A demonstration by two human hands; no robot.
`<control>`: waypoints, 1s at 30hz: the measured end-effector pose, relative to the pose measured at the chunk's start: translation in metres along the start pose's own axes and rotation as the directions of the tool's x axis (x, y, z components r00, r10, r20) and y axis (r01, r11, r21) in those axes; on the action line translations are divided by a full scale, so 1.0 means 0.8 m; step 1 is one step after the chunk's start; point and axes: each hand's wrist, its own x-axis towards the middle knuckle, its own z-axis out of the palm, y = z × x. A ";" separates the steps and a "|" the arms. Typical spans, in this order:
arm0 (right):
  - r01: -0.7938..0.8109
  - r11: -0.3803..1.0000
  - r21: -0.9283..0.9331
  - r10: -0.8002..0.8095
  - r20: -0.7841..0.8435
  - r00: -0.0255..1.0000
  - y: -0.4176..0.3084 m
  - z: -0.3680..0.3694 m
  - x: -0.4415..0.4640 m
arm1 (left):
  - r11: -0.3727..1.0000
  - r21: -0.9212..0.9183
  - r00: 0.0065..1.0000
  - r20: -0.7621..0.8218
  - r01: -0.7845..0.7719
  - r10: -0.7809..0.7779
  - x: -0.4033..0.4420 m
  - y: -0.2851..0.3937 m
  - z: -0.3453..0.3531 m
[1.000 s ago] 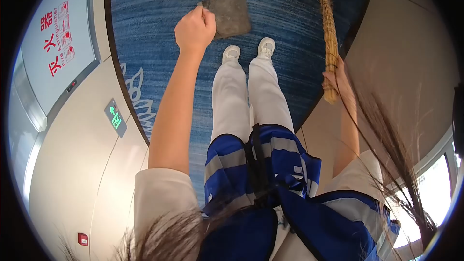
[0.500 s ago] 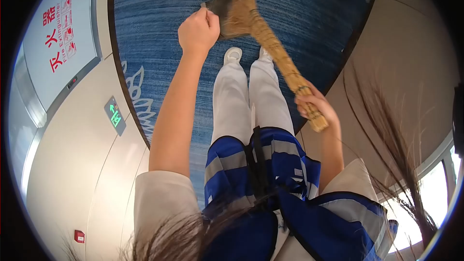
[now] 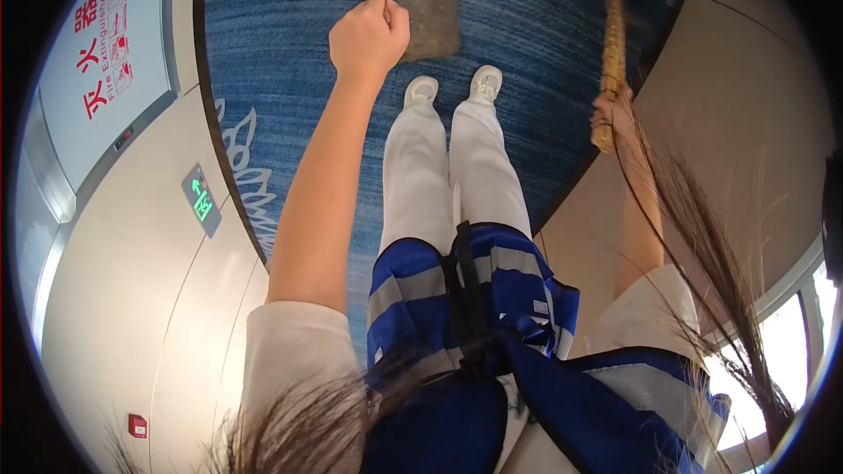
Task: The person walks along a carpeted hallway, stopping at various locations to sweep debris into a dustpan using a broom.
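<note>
Straw broom (image 3: 614, 39) clasped in right fingers (image 3: 602, 108), left fingers (image 3: 398, 19) clenched on grey panel (image 3: 435, 17), white shoes (image 3: 422, 89) on carpet (image 3: 544, 26)

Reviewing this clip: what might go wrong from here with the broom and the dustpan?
Swung inward, the straw broom in the right hand might brush the white shoes, which stand close to the grey dustpan.
The left hand grips the dustpan from one side only, so it could tip if knocked.
Loose hair hangs in view by the right arm and may obscure it.
</note>
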 end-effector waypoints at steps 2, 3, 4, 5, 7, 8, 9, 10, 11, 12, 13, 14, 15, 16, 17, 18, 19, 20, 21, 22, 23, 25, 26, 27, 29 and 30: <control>0.106 0.952 -0.288 -0.141 -0.103 0.985 0.000 0.069 -0.019 | 1.000 0.024 1.000 0.016 -0.005 0.004 0.002 0.000 0.000; 0.072 0.951 -0.302 -0.100 -0.078 0.992 -0.005 0.105 -0.046 | 1.000 0.023 1.000 0.017 -0.007 0.007 0.003 0.000 0.000; 0.037 0.947 -0.318 -0.058 -0.056 0.997 -0.006 0.134 -0.079 | 1.000 0.021 1.000 0.018 -0.001 0.001 0.003 0.001 0.000; 0.130 0.939 -0.318 -0.148 -0.033 0.988 0.015 0.158 -0.099 | 1.000 0.019 1.000 0.017 0.004 -0.004 0.003 0.001 -0.001; 0.194 0.961 -0.199 -0.178 0.096 0.979 0.020 0.195 -0.150 | 1.000 0.031 1.000 0.028 0.005 -0.006 0.005 0.002 -0.002; 0.144 0.986 -0.086 -0.124 0.208 0.970 0.002 0.200 -0.181 | 0.999 0.049 0.999 0.043 0.015 -0.017 0.004 0.003 -0.003; 0.144 0.986 -0.090 -0.123 0.200 0.972 0.000 0.191 -0.194 | 0.998 0.054 0.997 0.060 0.039 -0.042 0.005 0.005 -0.003; 0.076 0.997 0.016 -0.078 0.284 0.956 -0.001 0.185 -0.204 | 0.998 0.045 0.998 0.057 0.038 -0.040 0.003 0.006 -0.005; 0.002 0.993 0.117 -0.045 0.368 0.929 -0.003 0.180 -0.205 | 0.998 0.055 0.998 0.051 0.031 -0.033 0.003 0.006 -0.007; -0.016 0.988 0.152 -0.040 0.354 0.934 0.011 0.156 -0.197 | 0.998 0.063 0.999 0.046 0.024 -0.027 0.004 0.006 -0.006; -0.138 0.974 0.178 0.064 0.367 0.928 -0.003 0.121 -0.200 | 0.997 0.076 0.999 0.039 0.014 -0.017 0.004 0.004 -0.004; -0.258 0.920 0.296 0.122 0.409 0.904 -0.033 0.088 -0.218 | 0.998 0.066 0.999 0.045 0.012 -0.015 0.002 0.004 -0.003; -0.223 0.929 0.294 0.108 0.363 0.926 -0.019 0.051 -0.215 | 0.999 0.042 0.998 0.052 0.028 -0.030 0.001 0.003 -0.002; -0.187 0.938 0.291 0.089 0.319 0.944 -0.005 0.012 -0.211 | 0.999 0.022 0.997 0.057 0.043 -0.044 0.001 0.004 -0.002; -0.150 0.957 0.247 0.053 0.360 0.931 -0.002 -0.019 -0.215 | 0.999 0.031 0.998 0.059 0.036 -0.038 0.000 0.004 -0.002; -0.102 0.978 0.180 0.055 0.248 0.967 -0.017 -0.029 -0.227 | 0.999 0.033 0.998 0.056 0.031 -0.033 0.001 0.003 -0.001; -0.065 0.992 0.106 0.051 0.134 0.990 -0.031 -0.038 -0.237 | 0.999 0.047 0.999 0.045 0.008 -0.010 0.002 0.003 -0.001; -0.069 0.992 0.109 0.054 0.135 0.989 -0.030 -0.047 -0.234 | 0.998 0.060 0.999 0.038 -0.015 0.013 0.000 0.003 0.000; -0.058 0.997 0.059 0.053 0.071 0.996 -0.031 -0.057 -0.224 | 0.998 0.062 0.999 0.044 -0.019 0.016 -0.002 0.004 -0.001; -0.047 0.999 0.010 0.047 0.005 0.999 -0.032 -0.064 -0.211 | 0.999 0.049 0.999 0.025 -0.025 0.024 -0.001 0.004 -0.001; -0.043 0.998 0.044 0.043 0.004 0.999 -0.029 -0.066 -0.191 | 0.999 0.035 0.999 0.004 -0.033 0.033 0.000 0.004 -0.001; -0.013 0.994 0.112 0.016 -0.027 1.000 -0.014 -0.055 -0.134 | 0.998 0.049 0.999 0.004 -0.035 0.035 -0.001 0.004 0.001; 0.013 0.989 0.146 -0.005 -0.059 0.998 -0.002 -0.045 -0.106 | 0.998 0.059 1.000 0.003 -0.031 0.031 -0.001 0.003 0.001; -0.019 0.999 0.040 0.023 -0.091 0.996 0.002 -0.032 -0.084 | 0.997 0.063 0.999 0.005 -0.040 0.040 -0.001 0.002 0.002; 0.004 0.999 -0.041 -0.009 -0.118 0.993 0.034 0.004 -0.039 | 0.998 0.054 0.999 -0.001 -0.036 0.036 0.000 0.002 0.002; 0.061 0.998 -0.018 -0.063 -0.111 0.992 0.055 0.021 -0.023 | 0.998 0.055 0.999 -0.001 -0.042 0.042 0.002 0.002 0.001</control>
